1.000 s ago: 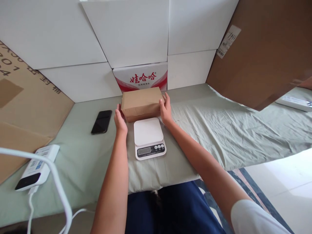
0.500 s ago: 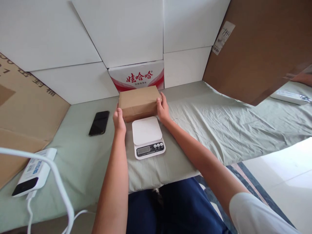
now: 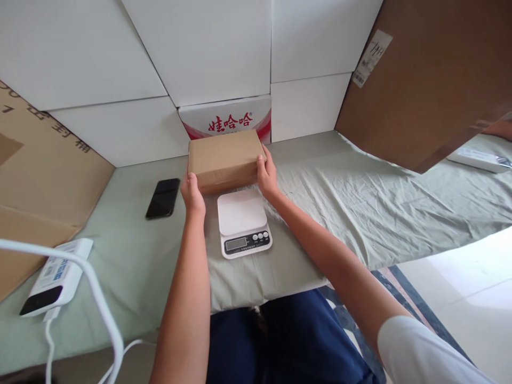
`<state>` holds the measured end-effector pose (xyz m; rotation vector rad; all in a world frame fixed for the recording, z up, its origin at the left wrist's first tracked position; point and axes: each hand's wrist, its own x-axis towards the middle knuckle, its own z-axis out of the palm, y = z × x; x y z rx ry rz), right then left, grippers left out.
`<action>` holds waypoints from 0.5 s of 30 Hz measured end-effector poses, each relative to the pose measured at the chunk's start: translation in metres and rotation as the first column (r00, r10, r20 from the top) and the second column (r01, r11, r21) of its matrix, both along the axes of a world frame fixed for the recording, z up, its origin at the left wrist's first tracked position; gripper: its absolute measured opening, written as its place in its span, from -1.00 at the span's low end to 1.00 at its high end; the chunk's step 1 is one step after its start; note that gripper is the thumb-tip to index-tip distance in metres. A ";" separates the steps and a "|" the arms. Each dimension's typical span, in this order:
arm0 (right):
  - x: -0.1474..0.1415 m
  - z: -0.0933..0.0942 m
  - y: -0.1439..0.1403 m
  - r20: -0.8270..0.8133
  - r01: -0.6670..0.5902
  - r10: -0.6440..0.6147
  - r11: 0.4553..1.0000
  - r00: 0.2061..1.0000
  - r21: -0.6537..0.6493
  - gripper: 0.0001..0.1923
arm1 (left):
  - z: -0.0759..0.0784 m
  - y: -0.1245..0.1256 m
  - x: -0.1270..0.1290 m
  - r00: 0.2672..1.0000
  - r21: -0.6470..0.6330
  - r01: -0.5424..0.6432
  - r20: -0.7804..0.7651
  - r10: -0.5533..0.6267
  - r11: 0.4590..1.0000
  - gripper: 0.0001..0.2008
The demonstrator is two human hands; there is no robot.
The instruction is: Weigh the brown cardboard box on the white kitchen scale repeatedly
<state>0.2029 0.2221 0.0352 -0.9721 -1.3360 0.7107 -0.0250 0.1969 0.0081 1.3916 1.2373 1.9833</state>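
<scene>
A closed brown cardboard box point(image 3: 226, 154) is held between my two hands, just behind a white kitchen scale point(image 3: 242, 213). My left hand point(image 3: 192, 194) grips its left end with the thumb on the near corner. At the right end, my right hand point(image 3: 267, 170) has its thumb near the top edge and fingers along the side. Bare white plate and grey display of the scale face me, with a row of buttons at the right of the display. Whether the box's underside touches the cloth is hidden.
A black phone point(image 3: 162, 198) lies on the green cloth point(image 3: 128, 266). Left of it are a white device point(image 3: 60, 274) with a cable point(image 3: 100, 296) and a large carton point(image 3: 44, 197). White boxes point(image 3: 208, 48) and a red-lettered carton point(image 3: 192, 114) stand behind; a brown panel point(image 3: 424, 80) rises at right.
The cardboard box has shifted slightly away from me and up, gripped in both hands. It now covers more of the red-lettered carton, and the gap to the scale looks wider.
</scene>
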 end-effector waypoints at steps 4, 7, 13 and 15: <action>0.005 0.023 -0.019 0.049 -0.005 0.001 0.996 0.999 0.084 -0.09 | 0.020 -0.019 0.003 1.000 0.078 -0.021 0.001 0.021 0.997 -0.34; 0.016 0.035 -0.049 0.069 -0.006 -0.002 0.993 0.998 0.117 -0.17 | 0.030 -0.045 0.010 1.000 0.123 -0.010 -0.015 0.012 0.992 -0.37; 0.042 0.027 -0.111 0.101 -0.012 0.003 0.996 0.995 0.088 -0.23 | 0.027 -0.117 0.036 1.000 0.064 -0.012 -0.028 0.014 0.998 -0.34; 0.046 0.023 -0.123 0.088 0.002 -0.006 0.999 0.996 0.048 -0.28 | 0.022 -0.138 0.043 0.999 0.024 -0.012 -0.034 0.013 1.000 -0.35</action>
